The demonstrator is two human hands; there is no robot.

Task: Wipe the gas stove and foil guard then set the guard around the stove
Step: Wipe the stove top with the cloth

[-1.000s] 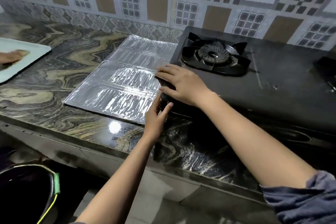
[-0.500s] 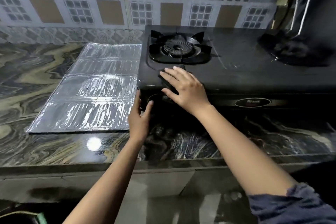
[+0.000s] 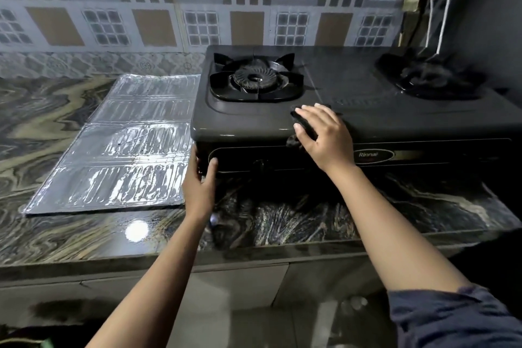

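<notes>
A black two-burner gas stove (image 3: 367, 87) stands on the marbled counter against the tiled wall. My right hand (image 3: 324, 135) presses a dark cloth (image 3: 303, 124) onto the stove's front top edge, between the two burners. My left hand (image 3: 199, 181) grips the stove's front left corner, thumb on the front panel. The silver foil guard (image 3: 124, 147) lies flat and unfolded on the counter, directly left of the stove and touching its side.
The left burner (image 3: 255, 79) and right burner (image 3: 426, 76) carry raised pan supports. A white cord (image 3: 442, 8) hangs at the back right by a dark wall. The marbled counter (image 3: 310, 215) ends in a front edge just below my forearms.
My right hand has slid the cloth to the right along the stove's front edge. My left hand stays on the front left corner. The view has swung right and nearer the stove.
</notes>
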